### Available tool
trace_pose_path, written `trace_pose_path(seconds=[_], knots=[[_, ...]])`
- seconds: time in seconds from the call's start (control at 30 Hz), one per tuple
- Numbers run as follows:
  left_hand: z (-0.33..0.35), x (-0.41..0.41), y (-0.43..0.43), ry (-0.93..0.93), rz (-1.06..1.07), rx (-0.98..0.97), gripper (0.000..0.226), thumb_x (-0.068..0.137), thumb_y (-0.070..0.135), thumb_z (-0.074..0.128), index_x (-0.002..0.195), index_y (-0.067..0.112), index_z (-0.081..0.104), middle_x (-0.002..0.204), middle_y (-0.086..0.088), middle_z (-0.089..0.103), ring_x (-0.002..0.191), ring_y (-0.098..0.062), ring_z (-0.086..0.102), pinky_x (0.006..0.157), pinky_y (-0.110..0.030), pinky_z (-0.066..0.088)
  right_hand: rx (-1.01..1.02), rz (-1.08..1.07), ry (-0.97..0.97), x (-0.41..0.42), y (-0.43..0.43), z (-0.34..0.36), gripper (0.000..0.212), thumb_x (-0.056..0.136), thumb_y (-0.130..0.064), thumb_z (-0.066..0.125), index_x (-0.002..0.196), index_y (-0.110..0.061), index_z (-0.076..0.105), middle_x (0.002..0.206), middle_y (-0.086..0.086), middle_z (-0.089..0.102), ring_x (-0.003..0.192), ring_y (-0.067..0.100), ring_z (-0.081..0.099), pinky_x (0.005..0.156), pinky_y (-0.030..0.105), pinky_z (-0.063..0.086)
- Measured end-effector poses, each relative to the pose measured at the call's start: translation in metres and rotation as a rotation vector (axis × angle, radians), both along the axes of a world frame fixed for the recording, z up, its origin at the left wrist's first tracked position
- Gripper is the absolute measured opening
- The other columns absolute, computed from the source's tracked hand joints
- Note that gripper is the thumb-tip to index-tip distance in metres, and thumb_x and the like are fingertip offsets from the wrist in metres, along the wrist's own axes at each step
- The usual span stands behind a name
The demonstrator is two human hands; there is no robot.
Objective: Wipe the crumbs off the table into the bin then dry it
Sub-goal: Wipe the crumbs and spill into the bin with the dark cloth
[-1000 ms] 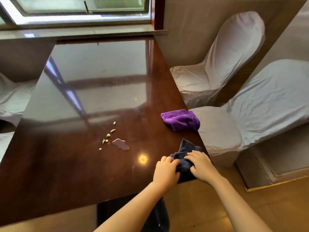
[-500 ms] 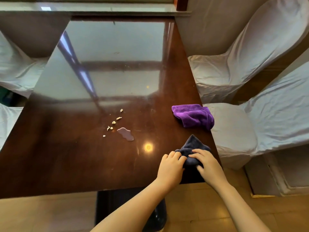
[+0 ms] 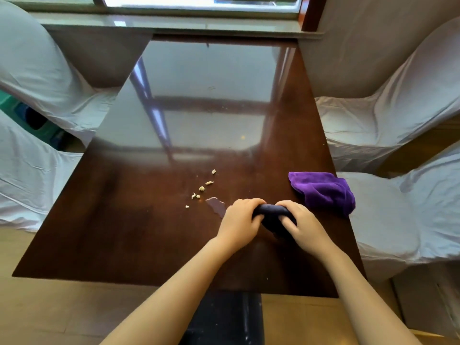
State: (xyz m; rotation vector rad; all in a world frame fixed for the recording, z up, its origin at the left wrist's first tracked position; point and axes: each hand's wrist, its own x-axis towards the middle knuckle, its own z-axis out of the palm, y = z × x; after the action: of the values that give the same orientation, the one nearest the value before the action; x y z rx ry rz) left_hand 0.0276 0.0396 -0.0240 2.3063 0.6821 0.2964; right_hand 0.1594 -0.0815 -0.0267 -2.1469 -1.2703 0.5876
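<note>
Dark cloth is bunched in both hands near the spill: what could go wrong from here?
The puddle lies between the dark cloth and the crumbs: a sweep may smear wet crumbs. No bin shows beside the table, so crumbs may land on the floor. The purple cloth overhangs the edge and could get knocked off.

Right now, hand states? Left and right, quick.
Left hand: closed on the dark cloth, gripping its left end.
Right hand: closed on the same dark cloth, gripping its right end.

Window daylight glares off the glossy table; edges bend.
</note>
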Motion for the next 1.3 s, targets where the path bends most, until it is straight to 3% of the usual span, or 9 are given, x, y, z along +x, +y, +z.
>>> trace_pose_path(seconds=[0.23, 0.33, 0.47, 0.6, 0.67, 0.73, 0.83, 0.97, 1.3], knots=[[0.010, -0.025, 0.084, 0.002, 0.089, 0.046, 0.029, 0.088, 0.020, 0.055, 0.117, 0.017, 0.059, 0.115, -0.005, 0.067, 0.106, -0.026, 0.056, 0.089, -0.034, 0.042, 0.028, 0.038, -0.023, -0.003, 0.080, 0.009, 0.024, 0.091, -0.012, 0.051, 0.114, -0.015, 0.055, 0.113, 0.009, 0.063, 0.102, 0.023, 0.057, 0.082, 0.027, 0.041], [0.007, -0.045, 0.123, -0.052, 0.249, 0.025, 0.031, 0.091, 0.016, 0.051, 0.121, 0.015, 0.058, 0.120, -0.008, 0.065, 0.109, -0.028, 0.057, 0.094, -0.036, 0.045, 0.078, -0.036, -0.084, 0.005, 0.113, 0.016, 0.024, 0.088, -0.009, 0.051, 0.112, -0.013, 0.056, 0.110, 0.012, 0.064, 0.100, 0.028, 0.058, 0.079, 0.027, 0.038], [-0.019, -0.086, 0.169, -0.025, 0.495, 0.103, 0.036, 0.092, 0.010, 0.046, 0.127, 0.012, 0.053, 0.130, -0.012, 0.058, 0.123, -0.028, 0.048, 0.103, -0.035, 0.035, 0.160, -0.206, -0.211, 0.017, 0.153, 0.021, 0.020, 0.088, -0.010, 0.051, 0.107, -0.009, 0.057, 0.105, 0.017, 0.064, 0.097, 0.034, 0.056, 0.074, 0.030, 0.037], [-0.061, -0.124, 0.180, 0.329, 0.467, 0.207, 0.047, 0.096, 0.027, 0.040, 0.142, 0.024, 0.030, 0.154, -0.005, 0.027, 0.144, -0.022, 0.018, 0.117, -0.045, 0.011, 0.062, -0.273, -0.302, 0.021, 0.188, 0.003, 0.020, 0.088, -0.013, 0.053, 0.105, -0.003, 0.056, 0.104, 0.021, 0.062, 0.098, 0.036, 0.051, 0.080, 0.041, 0.044], [-0.080, -0.136, 0.177, 0.460, 0.437, 0.228, 0.050, 0.097, 0.040, 0.030, 0.145, 0.031, 0.017, 0.158, 0.001, 0.012, 0.146, -0.019, 0.004, 0.117, -0.049, -0.001, -0.049, -0.203, -0.242, 0.021, 0.200, -0.018, 0.023, 0.088, -0.013, 0.054, 0.108, -0.002, 0.055, 0.110, 0.022, 0.060, 0.106, 0.037, 0.051, 0.088, 0.041, 0.043], [-0.090, -0.139, 0.175, 0.479, 0.439, 0.274, 0.054, 0.094, 0.048, 0.016, 0.145, 0.032, 0.014, 0.158, 0.003, 0.010, 0.146, -0.018, 0.002, 0.116, -0.050, -0.004, -0.104, -0.111, -0.126, 0.019, 0.206, -0.039, 0.030, 0.088, -0.011, 0.054, 0.117, -0.002, 0.051, 0.125, 0.021, 0.055, 0.120, 0.035, 0.047, 0.101, 0.040, 0.037], [-0.098, -0.140, 0.173, 0.493, 0.447, 0.367, 0.056, 0.091, 0.049, 0.008, 0.145, 0.033, 0.010, 0.158, 0.004, 0.009, 0.145, -0.016, 0.001, 0.116, -0.050, -0.004, -0.025, -0.063, -0.038, 0.012, 0.213, -0.058, 0.047, 0.089, -0.006, 0.054, 0.135, -0.006, 0.042, 0.145, 0.016, 0.041, 0.137, 0.029, 0.033, 0.116, 0.038, 0.022], [-0.106, -0.142, 0.176, 0.494, 0.451, 0.372, 0.051, 0.097, 0.043, 0.021, 0.145, 0.033, 0.006, 0.158, 0.004, 0.006, 0.145, -0.016, -0.002, 0.116, -0.051, -0.004, 0.025, 0.075, 0.028, -0.007, 0.229, -0.065, 0.046, 0.090, -0.006, 0.051, 0.135, -0.013, 0.045, 0.147, 0.010, 0.041, 0.139, 0.024, 0.030, 0.117, 0.037, 0.018], [-0.106, -0.140, 0.178, 0.482, 0.448, 0.376, 0.051, 0.097, 0.041, 0.019, 0.145, 0.032, 0.007, 0.159, 0.003, 0.006, 0.146, -0.018, -0.001, 0.116, -0.051, -0.004, 0.032, 0.312, 0.143, -0.053, 0.205, -0.063, 0.041, 0.089, -0.008, 0.049, 0.128, -0.021, 0.053, 0.142, -0.002, 0.048, 0.134, 0.007, 0.032, 0.111, 0.020, 0.018]])
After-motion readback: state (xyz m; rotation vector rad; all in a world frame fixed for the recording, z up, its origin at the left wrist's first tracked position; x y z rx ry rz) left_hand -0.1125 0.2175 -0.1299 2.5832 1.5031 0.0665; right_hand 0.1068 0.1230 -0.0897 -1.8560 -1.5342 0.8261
